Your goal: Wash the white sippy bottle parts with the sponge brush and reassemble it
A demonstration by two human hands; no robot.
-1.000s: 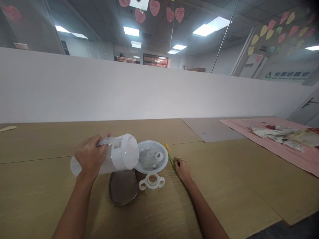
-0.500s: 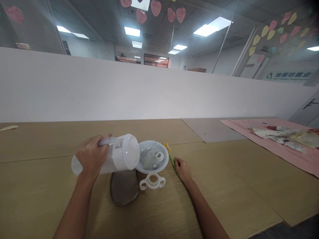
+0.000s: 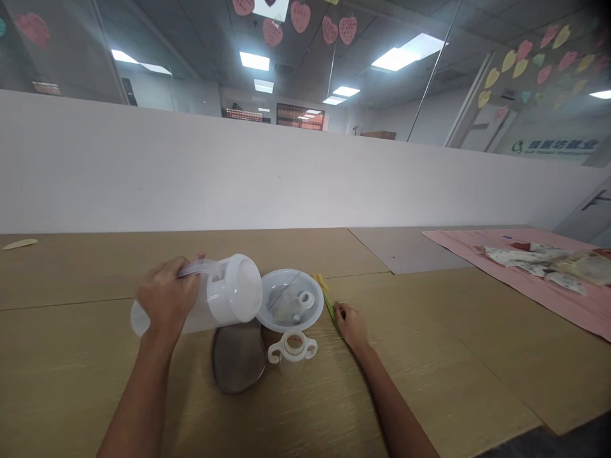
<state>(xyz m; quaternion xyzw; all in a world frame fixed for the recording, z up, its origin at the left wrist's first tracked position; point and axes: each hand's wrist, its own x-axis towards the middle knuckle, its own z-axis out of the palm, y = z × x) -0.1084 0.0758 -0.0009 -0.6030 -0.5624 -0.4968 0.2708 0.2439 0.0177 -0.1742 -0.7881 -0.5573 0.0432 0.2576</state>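
Note:
My left hand [image 3: 167, 294] is closed on the handle of a translucent white pitcher [image 3: 228, 296]. The pitcher lies tilted almost on its side, its mouth facing right beside a white bowl [image 3: 267, 321]. Inside the bowl are a clear piece, a white ring [image 3: 306, 299] and a smaller white part, apparently in water. In front of it stands a baby bottle [image 3: 293, 347] with a white two-handled collar and open top. My right hand [image 3: 351, 322] rests on the table, fingers closed around the green handle of a yellow-headed brush [image 3: 326, 298], whose head lies at the bowl's right edge.
A dark grey oval tray or lid [image 3: 238, 359] lies below the pitcher, left of the bottle. On the right, a pink cloth [image 3: 458, 251] carries crumpled fabric and a plastic bag. A pale flat strip [image 3: 20, 244] lies far left. A white partition [image 3: 286, 172] backs the table.
My left hand and the pitcher have shifted slightly left, drawing the pitcher's mouth back from the bowl. My right hand and the brush look unmoved.

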